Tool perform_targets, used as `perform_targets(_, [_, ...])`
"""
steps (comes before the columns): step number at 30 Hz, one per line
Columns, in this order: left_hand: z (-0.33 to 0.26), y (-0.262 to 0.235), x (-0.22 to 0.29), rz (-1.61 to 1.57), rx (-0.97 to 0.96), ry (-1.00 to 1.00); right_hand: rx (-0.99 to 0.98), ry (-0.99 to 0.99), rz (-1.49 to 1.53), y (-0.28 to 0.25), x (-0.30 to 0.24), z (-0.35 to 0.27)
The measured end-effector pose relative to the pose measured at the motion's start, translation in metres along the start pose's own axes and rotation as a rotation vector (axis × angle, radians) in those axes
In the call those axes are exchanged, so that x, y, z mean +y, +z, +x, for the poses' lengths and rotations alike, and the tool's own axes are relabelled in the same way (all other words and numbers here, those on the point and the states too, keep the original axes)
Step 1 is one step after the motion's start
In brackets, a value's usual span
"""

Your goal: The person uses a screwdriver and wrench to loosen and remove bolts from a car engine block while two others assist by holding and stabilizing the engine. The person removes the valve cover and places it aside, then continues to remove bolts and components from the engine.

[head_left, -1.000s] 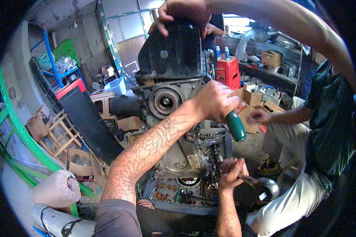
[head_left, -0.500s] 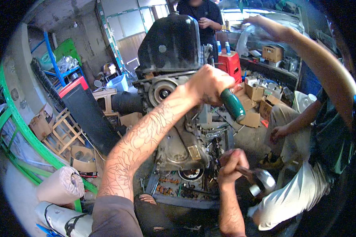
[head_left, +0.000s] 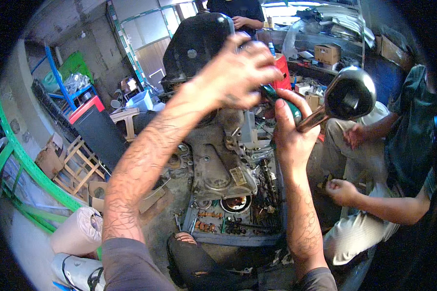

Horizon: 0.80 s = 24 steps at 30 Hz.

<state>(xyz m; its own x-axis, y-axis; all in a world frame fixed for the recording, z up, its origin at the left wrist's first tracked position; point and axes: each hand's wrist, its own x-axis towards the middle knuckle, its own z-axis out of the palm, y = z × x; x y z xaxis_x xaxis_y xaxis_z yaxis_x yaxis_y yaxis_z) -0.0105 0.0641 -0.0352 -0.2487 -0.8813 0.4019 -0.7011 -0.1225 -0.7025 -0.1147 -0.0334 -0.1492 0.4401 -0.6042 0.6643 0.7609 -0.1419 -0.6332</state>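
Note:
My left hand (head_left: 243, 72) is raised over the engine (head_left: 221, 167), smeared by motion, its fingers spread in front of the black oil pan (head_left: 192, 53). Just right of it, my right hand (head_left: 296, 133) is closed on a hammer (head_left: 349, 94), whose shiny metal head points up and right. The same hand also grips a green-handled tool (head_left: 290, 109). That handle's far end lies close under my left fingers; its shaft and tip are hidden.
A tray (head_left: 233, 238) with bolts and metal parts lies below the engine. On the right, a seated person (head_left: 408, 126) rests forearms near light trousers; another person (head_left: 238, 22) stands behind the engine. A red stool (head_left: 281, 70), cardboard boxes (head_left: 327, 53) and a green metal frame (head_left: 24, 150) surround the spot.
My right hand has risen with the hammer to beside my left hand. The green-handled tool has passed from my left hand into my right. The seated person's raised arm has come down.

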Motion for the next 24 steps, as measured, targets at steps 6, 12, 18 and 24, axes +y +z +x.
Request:
perform_targets(6, [-0.036, -0.014, -0.036, 0.219, -0.095, -0.258, 0.074, 0.018, 0.097, 0.005, -0.01, 0.016])
perform_targets(12, [-0.003, -0.029, -0.017, 0.231, -0.312, -0.458, 0.152, -0.106, 0.22, 0.004, 0.025, -0.001])
perform_targets(18, [0.009, -0.028, -0.011, 0.202, -0.465, -0.6, 0.153, -0.077, 0.243, 0.013, 0.011, 0.016])
perform_targets(24, [-0.017, 0.008, -0.012, 0.283, -0.034, -0.353, 0.159, -0.06, 0.173, 0.004, 0.008, 0.027])
